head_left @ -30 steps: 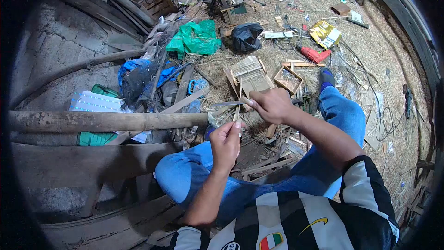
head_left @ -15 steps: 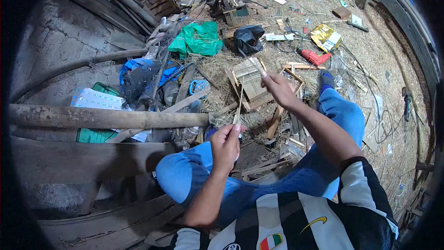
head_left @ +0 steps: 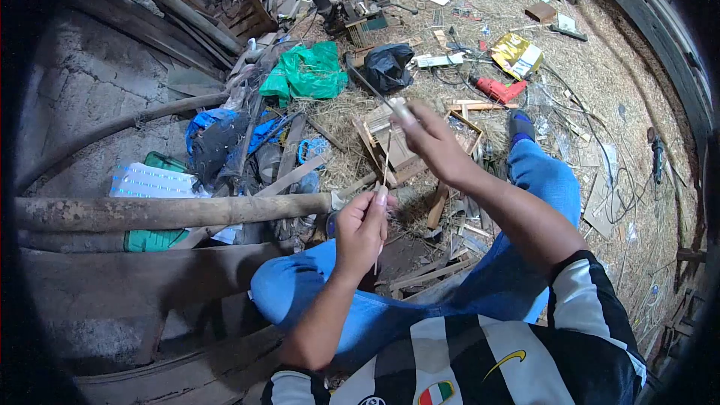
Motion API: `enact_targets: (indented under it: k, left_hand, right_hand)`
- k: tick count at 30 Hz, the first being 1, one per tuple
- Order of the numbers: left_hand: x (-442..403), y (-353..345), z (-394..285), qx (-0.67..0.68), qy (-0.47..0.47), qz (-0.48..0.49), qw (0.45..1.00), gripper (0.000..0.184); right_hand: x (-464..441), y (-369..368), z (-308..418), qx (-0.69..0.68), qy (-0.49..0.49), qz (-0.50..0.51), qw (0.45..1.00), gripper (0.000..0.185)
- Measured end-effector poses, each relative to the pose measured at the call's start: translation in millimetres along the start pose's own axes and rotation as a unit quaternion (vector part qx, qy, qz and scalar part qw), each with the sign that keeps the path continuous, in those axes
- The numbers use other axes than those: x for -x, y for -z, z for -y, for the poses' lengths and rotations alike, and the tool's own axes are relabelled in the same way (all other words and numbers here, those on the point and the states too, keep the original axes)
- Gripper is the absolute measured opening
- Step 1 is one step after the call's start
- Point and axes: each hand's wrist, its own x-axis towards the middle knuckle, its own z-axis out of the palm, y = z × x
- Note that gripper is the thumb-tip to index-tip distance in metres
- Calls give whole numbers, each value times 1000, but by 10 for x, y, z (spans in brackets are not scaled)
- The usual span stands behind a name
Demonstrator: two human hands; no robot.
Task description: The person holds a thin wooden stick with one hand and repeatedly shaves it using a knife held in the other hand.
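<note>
Between the thumb and fingers of my left hand (head_left: 361,230) is a thin wooden strip (head_left: 388,157), its upper end pointing away from me and its lower end showing below the hand. My right hand (head_left: 433,142) is closed round the pale handle of a knife (head_left: 370,84), whose dark blade points up and to the left. The blade is beyond the strip's upper end and apart from it. Behind both hands, a wooden frame with slats (head_left: 367,142) lies on the ground, partly covered by my right hand.
A bamboo pole (head_left: 172,212) crosses at the left. Beyond the hands lie a green plastic bag (head_left: 306,73), a black bag (head_left: 388,67), a red drill (head_left: 501,90) and a yellow packet (head_left: 516,56). Wood scraps (head_left: 431,274) lie between my legs.
The knife was first across the strip, then swung away to the right; now it is further left and points up-left. The strip stands more upright in my left hand. The view has shifted slightly.
</note>
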Motion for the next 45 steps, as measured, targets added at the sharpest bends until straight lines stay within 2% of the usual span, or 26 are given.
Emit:
enact_targets:
  k: [1, 2, 3, 6, 8, 14, 18, 20, 26, 30, 32, 34, 39, 43, 45]
  left_hand:
    - [-37, -7, -66, -8, -7, -9, 1000, 26]
    - [-69, -16, -139, -15, -14, -18, 1000, 25]
    - [-89, -50, -225, -25, -24, -21, 999, 23]
    - [-245, -81, -333, 1, -66, 20, 998, 25]
    - [-382, -77, -394, 5, -59, 36, 998, 26]
    - [-614, -169, -437, 50, -35, 33, 998, 32]
    - [-643, -190, -378, 78, -58, 57, 994, 31]
    - [-636, -224, -424, 104, -22, 43, 993, 29]
    - [-618, -125, -455, 122, 10, 63, 990, 30]
    - [-632, -29, -421, 172, 43, 68, 982, 30]
    - [-624, -9, -382, 212, 75, 55, 973, 29]
    - [-623, 19, -380, 222, 76, 66, 970, 28]
    - [-707, 82, -337, 236, 88, 65, 965, 29]
    - [-730, 105, -328, 264, 91, 76, 957, 29]
    - [-704, 100, -312, 258, 108, 75, 957, 29]
  right_hand:
    - [7, 36, 88, 128, 60, -52, 988, 34]
    - [17, 66, 185, 253, 120, -105, 954, 35]
    - [34, 86, 296, 301, 95, -92, 944, 34]
    - [13, 144, 494, 313, 81, -100, 941, 32]
    - [-50, 185, 457, 307, 105, -124, 938, 31]
    - [2, 310, 234, 402, 228, -20, 887, 23]
    - [-3, 238, 227, 409, 226, 8, 884, 26]
    - [-54, 230, 215, 427, 209, 21, 880, 29]
    - [-203, 301, 188, 452, 197, 33, 869, 29]
    - [-305, 322, 139, 482, 150, 26, 863, 29]
    - [-283, 271, 101, 474, 158, 35, 865, 31]
    - [-254, 242, 96, 474, 151, 85, 864, 31]
    - [-427, 285, -119, 486, 145, 21, 862, 32]
    - [-380, 164, -98, 482, 103, 76, 867, 32]
    - [-441, 248, -110, 485, 118, 64, 864, 32]
